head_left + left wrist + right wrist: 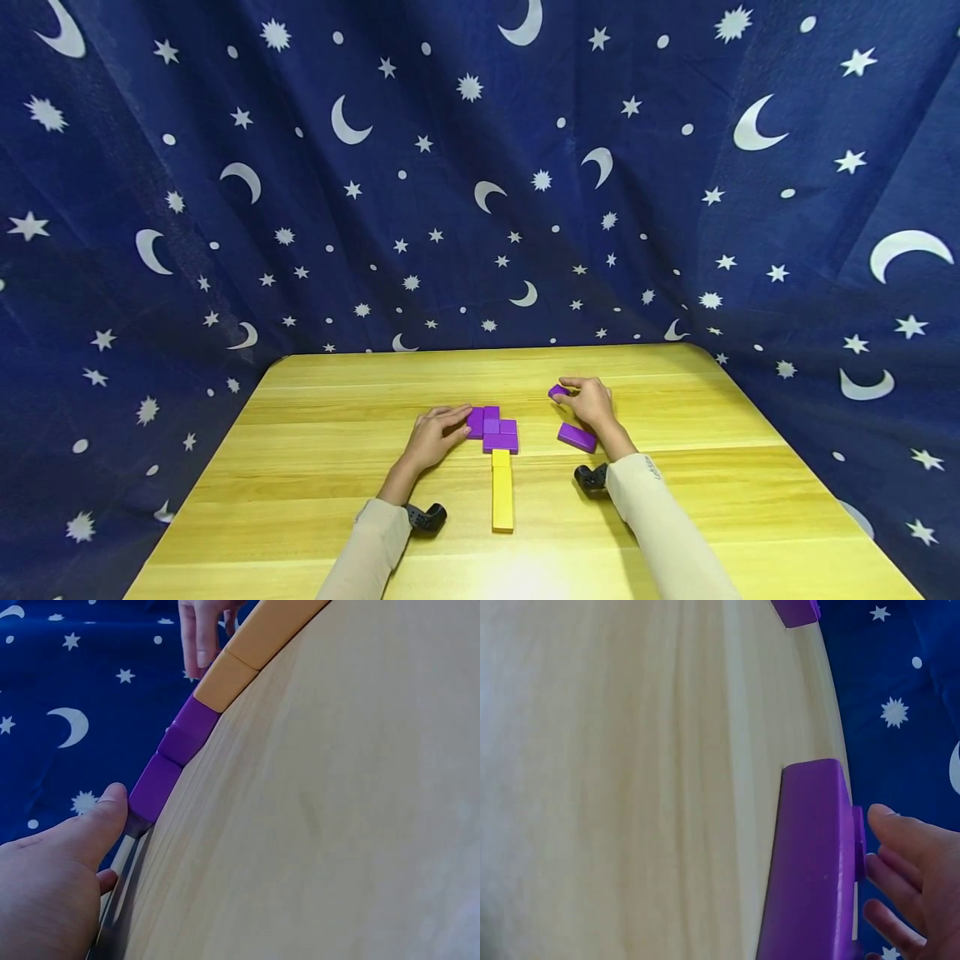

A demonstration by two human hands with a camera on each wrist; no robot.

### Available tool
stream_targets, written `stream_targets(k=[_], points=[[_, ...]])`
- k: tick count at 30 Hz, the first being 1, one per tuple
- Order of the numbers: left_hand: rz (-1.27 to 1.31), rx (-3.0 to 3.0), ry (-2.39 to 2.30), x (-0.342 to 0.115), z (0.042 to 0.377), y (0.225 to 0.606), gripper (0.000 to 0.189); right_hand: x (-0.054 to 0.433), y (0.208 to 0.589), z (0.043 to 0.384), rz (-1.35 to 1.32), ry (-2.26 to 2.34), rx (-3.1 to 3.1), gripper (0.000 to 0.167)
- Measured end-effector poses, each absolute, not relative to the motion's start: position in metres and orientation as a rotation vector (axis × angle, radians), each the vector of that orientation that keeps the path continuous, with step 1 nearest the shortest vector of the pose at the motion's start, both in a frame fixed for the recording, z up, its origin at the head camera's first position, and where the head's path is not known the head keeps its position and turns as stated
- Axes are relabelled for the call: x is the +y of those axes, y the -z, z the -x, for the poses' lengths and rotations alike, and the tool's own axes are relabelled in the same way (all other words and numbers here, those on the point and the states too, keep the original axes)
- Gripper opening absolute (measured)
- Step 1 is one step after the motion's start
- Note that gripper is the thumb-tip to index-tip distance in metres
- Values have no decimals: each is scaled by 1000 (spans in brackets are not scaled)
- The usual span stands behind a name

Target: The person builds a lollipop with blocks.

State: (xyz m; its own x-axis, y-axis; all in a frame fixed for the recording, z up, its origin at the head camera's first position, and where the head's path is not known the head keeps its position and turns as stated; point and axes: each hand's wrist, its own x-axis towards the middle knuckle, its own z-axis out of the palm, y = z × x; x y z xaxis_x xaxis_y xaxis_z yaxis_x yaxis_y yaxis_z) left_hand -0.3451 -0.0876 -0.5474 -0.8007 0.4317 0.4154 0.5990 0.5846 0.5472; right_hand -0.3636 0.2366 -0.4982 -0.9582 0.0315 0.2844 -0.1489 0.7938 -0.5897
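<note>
My left hand point(433, 437) lies at the left end of a cluster of purple blocks point(501, 442), its fingers fairly straight and touching the leftmost block. Seen from the left wrist, the thumb point(112, 796) meets the end of a purple block point(156, 786). Farther right, my right hand point(591, 402) pinches a small purple block point(557, 392) between thumb and fingers. A longer purple block point(577, 437) lies just in front of that hand; in the right wrist view this long block point(806, 862) partly hides the small one point(859, 844).
Yellow blocks point(502, 500) form a line running from the purple cluster toward the near edge. Everything lies on a wooden table point(337, 483). A dark blue curtain point(450, 208) with moons and stars hangs behind it. Each wrist carries a black camera mount point(427, 518).
</note>
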Motion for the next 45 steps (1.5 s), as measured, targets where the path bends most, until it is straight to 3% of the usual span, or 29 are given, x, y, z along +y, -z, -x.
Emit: stream_targets(k=[19,32,45], points=[[863,-2575,1003,-88,345,548,43,231,500,363,-139,-948,-2733,36],[865,-2566,990,-88,344,549,43,186,486,352,-506,-1094,-2754,32],[842,-2586,985,-87,344,550,43,173,493,350,-618,-1061,-2796,29]])
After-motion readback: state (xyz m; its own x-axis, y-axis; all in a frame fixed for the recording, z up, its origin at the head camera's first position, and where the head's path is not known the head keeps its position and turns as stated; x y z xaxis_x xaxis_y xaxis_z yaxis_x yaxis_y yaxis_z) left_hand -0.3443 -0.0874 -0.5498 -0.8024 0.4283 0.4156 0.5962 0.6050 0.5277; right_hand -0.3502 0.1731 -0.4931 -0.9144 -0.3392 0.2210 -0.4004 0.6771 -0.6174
